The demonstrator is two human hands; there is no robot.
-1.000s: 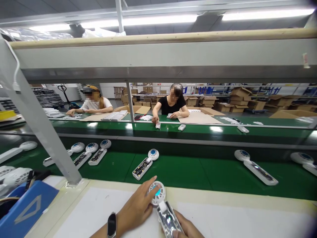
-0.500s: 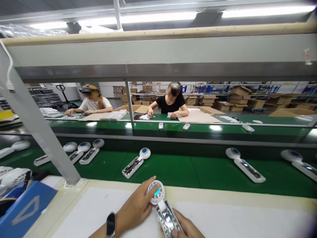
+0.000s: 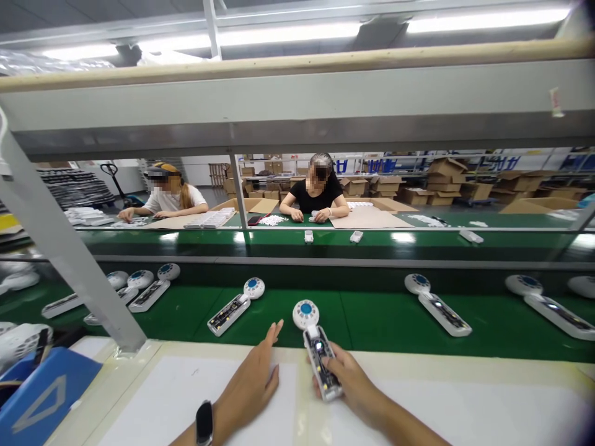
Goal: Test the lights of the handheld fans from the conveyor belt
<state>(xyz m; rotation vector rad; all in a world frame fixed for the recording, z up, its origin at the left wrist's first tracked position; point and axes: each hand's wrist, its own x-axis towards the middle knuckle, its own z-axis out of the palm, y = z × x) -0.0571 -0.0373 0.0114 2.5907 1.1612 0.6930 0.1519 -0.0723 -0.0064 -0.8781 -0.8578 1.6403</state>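
My right hand is closed round the handle of a white handheld fan, thumb on top. The handle is uncovered and shows a circuit board with a small bright light; the round head with a blue centre points away over the belt's near edge. To its left, my left hand holds nothing, its fingers stretched forward and apart from the fan. On its wrist is a black band. A similar open fan lies on the green belt just beyond my left hand.
More open fans lie on the green belt, several at left and others at right. A slanted grey post and a blue bin stand at left. A shelf beam crosses overhead. Two people work across the line.
My right hand has moved the fan forward to the belt's edge. My left hand has come off the fan's head and now sits apart. The view has shifted slightly.
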